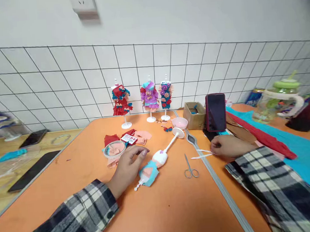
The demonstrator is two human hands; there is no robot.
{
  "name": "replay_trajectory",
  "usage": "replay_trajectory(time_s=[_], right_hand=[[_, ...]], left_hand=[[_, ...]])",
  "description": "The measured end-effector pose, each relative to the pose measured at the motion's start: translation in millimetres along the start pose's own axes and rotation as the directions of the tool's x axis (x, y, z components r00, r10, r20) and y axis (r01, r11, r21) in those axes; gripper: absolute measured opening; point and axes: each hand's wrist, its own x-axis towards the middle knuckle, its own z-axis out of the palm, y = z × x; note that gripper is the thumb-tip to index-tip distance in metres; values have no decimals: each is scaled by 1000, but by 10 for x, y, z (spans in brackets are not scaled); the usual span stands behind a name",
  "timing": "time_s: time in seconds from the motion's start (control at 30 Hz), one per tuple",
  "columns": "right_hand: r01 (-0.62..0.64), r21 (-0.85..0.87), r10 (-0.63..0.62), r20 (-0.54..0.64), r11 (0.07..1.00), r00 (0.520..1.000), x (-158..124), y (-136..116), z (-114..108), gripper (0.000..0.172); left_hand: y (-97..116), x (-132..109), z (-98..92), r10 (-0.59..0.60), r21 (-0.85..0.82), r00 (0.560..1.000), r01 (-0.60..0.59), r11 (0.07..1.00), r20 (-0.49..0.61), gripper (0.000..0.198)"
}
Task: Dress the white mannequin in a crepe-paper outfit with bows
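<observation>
A small white doll mannequin (160, 158) lies on the orange table, partly wrapped in blue and peach crepe paper (149, 173). My left hand (129, 167) rests just left of it, fingers loosely bent, thumb apart from them, with nothing visible in its grasp. At the right, my right hand (230, 146) is closed on a thin white strip (202, 157), whose two ends stick out leftward. Its fingertips are partly hidden. Small scissors (191, 170) lie between the hands. Beyond my left hand sit a roll of clear tape (115, 149) and red paper pieces (111, 139).
Several small things stand behind: dressed mannequins (121, 100), a pink bowl (179, 123), a cardboard box (194, 115) and an upright phone (215, 112). A grey zipper (215, 177) crosses the table. Blue paper (304, 165) and a clear bottle (274, 102) are at the right.
</observation>
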Motion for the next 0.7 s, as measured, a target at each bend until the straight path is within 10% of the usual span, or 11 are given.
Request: replay_trajectory(time_s=[0.37,0.57,0.7], right_hand=[[414,371,-278,-368,832,887,15,-460,33,25],[567,10,-521,-382,824,764,-192,-1336,357,11],[614,-101,-595,-410,783,691,-341,-1609,496,13]], left_hand=[[7,-27,-30,159,47,981,-154,987,-112,24],[240,-208,-43,461,345,883,-408,845,-84,39],[387,-315,17,425,500,903,-396,771,60,33]])
